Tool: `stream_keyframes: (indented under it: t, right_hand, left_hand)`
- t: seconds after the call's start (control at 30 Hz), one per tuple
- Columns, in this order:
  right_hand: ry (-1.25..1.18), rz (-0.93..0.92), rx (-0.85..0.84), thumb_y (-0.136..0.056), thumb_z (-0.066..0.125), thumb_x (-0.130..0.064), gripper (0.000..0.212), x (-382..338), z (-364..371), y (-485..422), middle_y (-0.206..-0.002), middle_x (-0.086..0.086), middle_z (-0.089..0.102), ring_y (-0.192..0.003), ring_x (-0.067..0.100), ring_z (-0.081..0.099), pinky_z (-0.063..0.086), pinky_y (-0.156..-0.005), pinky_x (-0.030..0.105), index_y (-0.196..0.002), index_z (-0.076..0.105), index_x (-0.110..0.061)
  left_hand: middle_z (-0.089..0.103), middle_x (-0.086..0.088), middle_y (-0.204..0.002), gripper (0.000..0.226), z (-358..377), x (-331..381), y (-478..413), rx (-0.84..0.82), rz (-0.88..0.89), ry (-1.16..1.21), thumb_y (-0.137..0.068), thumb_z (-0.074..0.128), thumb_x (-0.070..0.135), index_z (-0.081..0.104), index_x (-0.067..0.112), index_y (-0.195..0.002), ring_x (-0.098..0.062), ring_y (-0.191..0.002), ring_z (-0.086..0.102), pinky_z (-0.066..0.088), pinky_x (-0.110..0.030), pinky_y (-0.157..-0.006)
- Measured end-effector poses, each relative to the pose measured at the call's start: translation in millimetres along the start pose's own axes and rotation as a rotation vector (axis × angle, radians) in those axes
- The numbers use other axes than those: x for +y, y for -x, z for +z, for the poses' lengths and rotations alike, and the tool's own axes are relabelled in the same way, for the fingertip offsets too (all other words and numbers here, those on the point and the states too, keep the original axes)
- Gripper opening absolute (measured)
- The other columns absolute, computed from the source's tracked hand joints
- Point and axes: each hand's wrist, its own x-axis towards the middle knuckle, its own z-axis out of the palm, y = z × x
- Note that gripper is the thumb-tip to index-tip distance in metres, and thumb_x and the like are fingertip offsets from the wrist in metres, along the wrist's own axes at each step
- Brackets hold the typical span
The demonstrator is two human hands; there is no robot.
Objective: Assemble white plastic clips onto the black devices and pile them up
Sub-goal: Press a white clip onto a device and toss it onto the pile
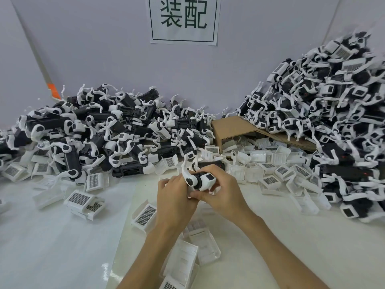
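Both hands meet over the middle of the table around one black device (pixel 199 177). My left hand (pixel 175 197) grips its near end from the left. My right hand (pixel 220 188) wraps it from the right, with a white clip (pixel 208 180) sitting on the device's end between my fingers. A white curved arm (pixel 186 170) of the device sticks up above my left hand. Most of the black body is hidden under my fingers. Loose white clips (pixel 270 181) lie scattered just behind my hands.
A large heap of black devices (pixel 100 130) fills the back left, and a taller heap (pixel 337 113) rises at the right. A brown cardboard piece (pixel 231 126) lies between them. More white clips (pixel 80 200) lie at the left and near my forearms (pixel 200 245). A wall sign (pixel 183 17) hangs behind.
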Motion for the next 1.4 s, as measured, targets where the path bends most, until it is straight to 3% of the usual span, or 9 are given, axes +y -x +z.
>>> stream_keyframes:
  t: [0.17, 0.4, 0.53, 0.63, 0.77, 0.9, 1.0, 1.23, 1.4]
  right_hand:
    - [-0.029, -0.006, 0.006, -0.075, 0.087, -0.037, 0.048, 2, 2, 0, -0.109, -0.009, 0.066, -0.1, 0.017, 0.065, 0.05, -0.072, 0.02, -0.115, 0.065, -0.022]
    - [-0.038, 0.08, -0.064, -0.086, 0.08, -0.024, 0.053, 6, -10, -2, -0.13, -0.016, 0.058, -0.121, 0.004, 0.055, 0.045, -0.095, 0.015, -0.134, 0.058, -0.025]
    - [-0.051, 0.146, -0.142, -0.082, 0.078, -0.027, 0.041, 6, -16, -2, -0.111, -0.017, 0.069, -0.106, 0.007, 0.065, 0.052, -0.091, 0.024, -0.119, 0.065, -0.037]
    - [-0.032, 0.148, -0.082, -0.082, 0.078, -0.028, 0.03, 8, -16, -3, -0.1, -0.016, 0.073, -0.092, 0.006, 0.069, 0.054, -0.076, 0.019, -0.109, 0.069, -0.035]
    - [-0.041, 0.291, 0.055, -0.08, 0.078, -0.037, 0.017, 16, -17, -5, -0.083, -0.014, 0.072, -0.073, 0.001, 0.066, 0.05, -0.065, 0.018, -0.093, 0.069, -0.034]
    - [-0.183, 0.535, 0.076, -0.085, 0.078, -0.038, 0.036, 17, -21, -6, -0.103, 0.007, 0.07, -0.079, 0.013, 0.072, 0.059, -0.06, 0.031, -0.108, 0.053, -0.027]
    - [-0.256, 0.597, 0.099, -0.092, 0.069, -0.039, 0.024, 12, -21, -8, -0.109, 0.009, 0.068, -0.074, 0.015, 0.069, 0.056, -0.054, 0.031, -0.112, 0.061, -0.028]
    - [-0.556, 0.839, -0.051, -0.098, 0.062, -0.033, 0.025, -7, -48, -44, -0.082, 0.006, 0.069, -0.06, 0.015, 0.065, 0.052, -0.047, 0.025, -0.108, 0.068, -0.011]
    - [-0.782, 0.641, 0.309, -0.094, 0.069, -0.029, 0.039, -50, -139, -129, -0.102, 0.013, 0.066, -0.07, 0.013, 0.071, 0.058, -0.058, 0.019, -0.118, 0.057, -0.001]
  left_hand:
    - [0.068, 0.014, -0.089, 0.025, -2, 1, 0, 0.057, 0.025, -0.051, -0.074, 0.071, 0.013, 0.066, 0.024, -0.096, -0.016, -0.097, 0.062, 0.019, -0.025, -0.094]
    - [0.061, 0.02, -0.081, 0.033, 1, 0, -2, -0.102, -0.02, -0.055, -0.083, 0.065, 0.065, 0.054, 0.036, -0.095, -0.006, -0.092, 0.056, 0.015, -0.025, -0.09]
    - [0.057, 0.024, -0.078, 0.037, 2, -2, -2, -0.033, -0.077, -0.079, -0.081, 0.069, 0.062, 0.048, 0.04, -0.102, -0.008, -0.097, 0.057, 0.018, -0.031, -0.103]
    - [0.065, 0.019, -0.106, 0.065, 1, -4, -3, -0.007, -0.147, -0.065, -0.073, 0.076, 0.065, 0.051, 0.035, -0.125, -0.008, -0.115, 0.055, 0.015, -0.033, -0.109]
    - [0.064, 0.009, -0.12, 0.065, 0, -2, -2, 0.098, -0.141, -0.06, -0.069, 0.083, 0.056, 0.061, 0.026, -0.123, -0.02, -0.121, 0.054, 0.026, -0.04, -0.107]
    - [0.065, 0.0, -0.113, 0.041, -4, 1, -4, 0.293, -0.218, 0.106, -0.092, 0.063, 0.053, 0.064, 0.019, -0.115, -0.028, -0.116, 0.057, 0.032, -0.045, -0.1]
    - [0.062, -0.003, -0.111, 0.024, -5, -3, -6, 0.347, -0.262, 0.149, -0.098, 0.062, 0.037, 0.064, 0.018, -0.111, -0.033, -0.115, 0.056, 0.032, -0.051, -0.1]
    - [0.057, -0.013, -0.113, 0.044, -7, -3, -9, 0.563, -0.231, 0.285, -0.092, 0.036, 0.044, 0.064, 0.013, -0.106, -0.039, -0.109, 0.054, 0.035, -0.06, -0.098]
    - [0.05, -0.008, -0.111, 0.038, -11, -9, -12, 0.631, -0.297, 0.396, -0.093, 0.037, 0.038, 0.064, 0.013, -0.105, -0.036, -0.096, 0.056, 0.043, -0.052, -0.092]
